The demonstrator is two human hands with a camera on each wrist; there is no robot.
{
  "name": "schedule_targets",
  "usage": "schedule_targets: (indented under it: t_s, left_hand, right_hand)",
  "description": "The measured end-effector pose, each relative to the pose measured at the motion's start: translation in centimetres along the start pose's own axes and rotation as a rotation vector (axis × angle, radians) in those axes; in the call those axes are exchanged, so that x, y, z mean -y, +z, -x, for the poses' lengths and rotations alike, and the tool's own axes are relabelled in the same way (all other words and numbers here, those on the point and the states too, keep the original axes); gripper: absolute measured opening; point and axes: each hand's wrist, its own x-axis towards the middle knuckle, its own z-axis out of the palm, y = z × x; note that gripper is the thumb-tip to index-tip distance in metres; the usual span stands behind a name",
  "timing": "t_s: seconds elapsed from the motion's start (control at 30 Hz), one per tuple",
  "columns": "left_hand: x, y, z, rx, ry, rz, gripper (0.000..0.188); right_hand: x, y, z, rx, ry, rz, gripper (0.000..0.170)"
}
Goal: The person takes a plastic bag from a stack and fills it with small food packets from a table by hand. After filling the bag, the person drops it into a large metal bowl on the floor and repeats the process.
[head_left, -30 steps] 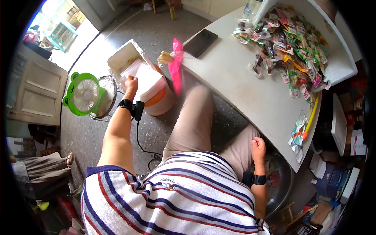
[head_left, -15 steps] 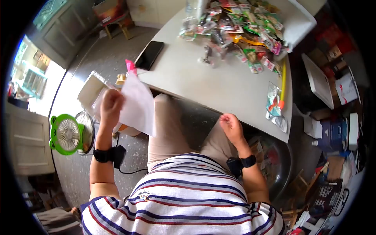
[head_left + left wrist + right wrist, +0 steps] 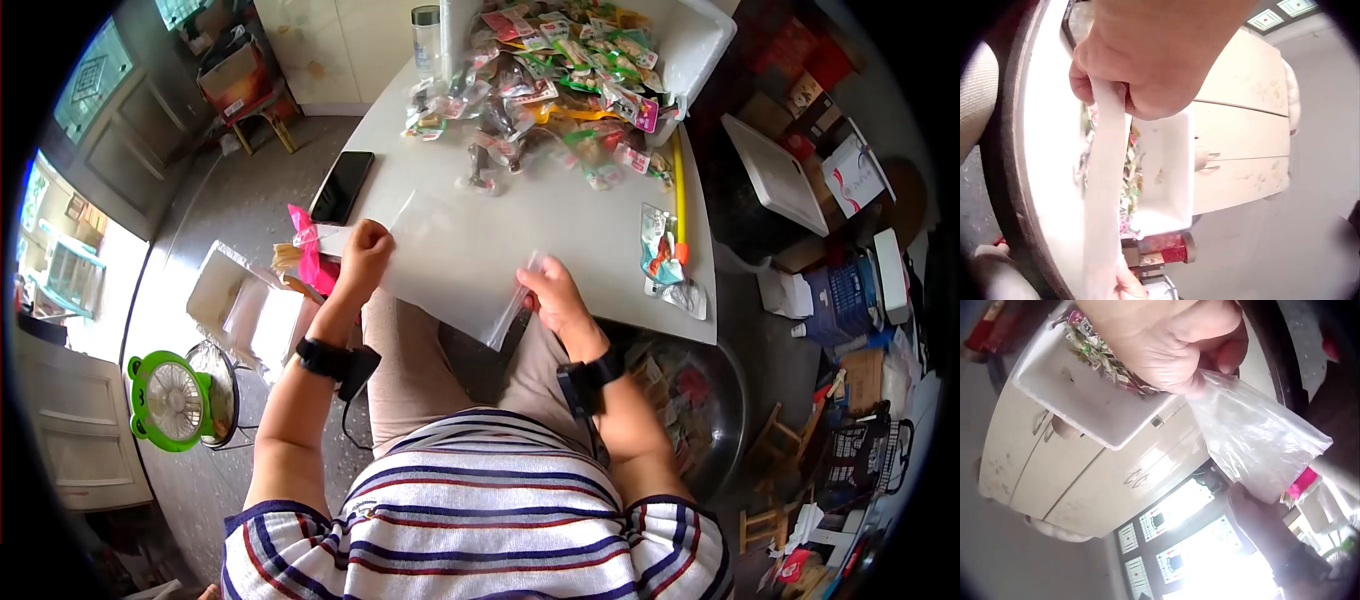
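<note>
A clear plastic bag point(image 3: 450, 265) stretches between my two hands over the near edge of the table point(image 3: 590, 270). My left hand point(image 3: 367, 255) grips one end of it with curled fingers, near the black phone point(image 3: 343, 187). With thumb and fingers, my right hand point(image 3: 555, 295) pinches the bunched other end. In the right wrist view the bag point(image 3: 1254, 434) looks crinkled and see-through, spreading from the right hand point(image 3: 1172, 347) towards the left hand point(image 3: 1254, 512). The left wrist view shows it edge-on as a pale strip point(image 3: 1105, 187) below the left fist point(image 3: 1141, 62).
Small wrapped snack packets point(image 3: 570, 60) heap out of a white foam box point(image 3: 700, 50) at the table's back. A silver-blue pouch point(image 3: 660, 245) and a yellow stick point(image 3: 680, 190) lie right. At left are a pink bag point(image 3: 308, 250), a white box point(image 3: 215, 285) and a green fan point(image 3: 168, 400).
My left hand has brought the bag from the white box at the left over to the table. My right hand has come up from the lap and taken hold of its other end.
</note>
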Motion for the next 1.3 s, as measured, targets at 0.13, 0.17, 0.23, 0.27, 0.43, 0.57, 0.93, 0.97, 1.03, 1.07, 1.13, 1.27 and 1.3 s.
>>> schedule_targets:
  t_s: [0.13,0.17,0.23,0.27,0.43,0.57,0.93,0.97,1.03,1.07,1.13,1.27,1.3]
  left_hand:
    - [2.4,1.2,-1.3,-0.124,0.129,-0.623,0.021]
    - [2.6,1.7,-1.2,-0.2,0.214,-0.795,0.023]
    - [1.6,2.6,-1.0,-0.285,0.384,-0.907,0.03]
    - [1.2,3.2,-1.0,-0.243,0.451,-0.833,0.029]
    - [-2.2,7.9,1.7,0.264,0.366,-0.436,0.021]
    - [-2.9,9.9,1.9,0.365,0.294,-0.521,0.023]
    - [0.4,10.1,0.3,0.145,0.08,-0.232,0.013]
    - [0.3,10.1,0.1,0.094,-0.007,-0.161,0.014]
    - [0.2,10.0,-0.3,-0.003,-0.181,-0.017,0.016]
    - [0.4,10.0,-0.2,0.034,-0.134,-0.044,0.02]
    - [0.2,10.0,0.0,0.16,-0.068,-0.141,0.023]
    - [1.3,10.4,-0.2,0.263,-0.069,-0.213,0.024]
    - [1.5,10.4,-0.4,0.267,-0.051,-0.227,0.024]
  right_hand:
    - [0.0,0.5,-3.0,-0.045,0.016,0.152,0.015]
    - [-0.3,0.5,-3.9,-0.049,0.021,0.162,0.016]
    - [-0.6,0.7,-5.2,-0.044,-0.014,0.198,0.018]
    - [-1.0,0.5,-6.1,-0.054,-0.043,0.233,0.018]
    - [-0.8,1.3,-7.4,-0.129,-0.068,0.269,0.018]
    - [-1.8,0.9,-8.3,-0.052,-0.13,0.161,0.014]
    - [-1.5,1.2,-8.1,-0.079,-0.136,0.251,0.016]
    - [-1.9,0.7,-8.7,-0.116,-0.228,0.387,0.016]
    - [-2.4,0.1,-9.4,-0.195,-0.411,0.659,0.016]
    - [-2.6,-0.4,-9.8,-0.228,-0.442,0.68,0.016]
    - [-1.3,0.3,-9.6,-0.291,-0.502,0.72,0.014]
    - [1.5,2.0,-8.5,0.044,-0.048,0.389,0.013]
    - [1.2,2.5,-8.4,0.055,-0.06,0.401,0.013]
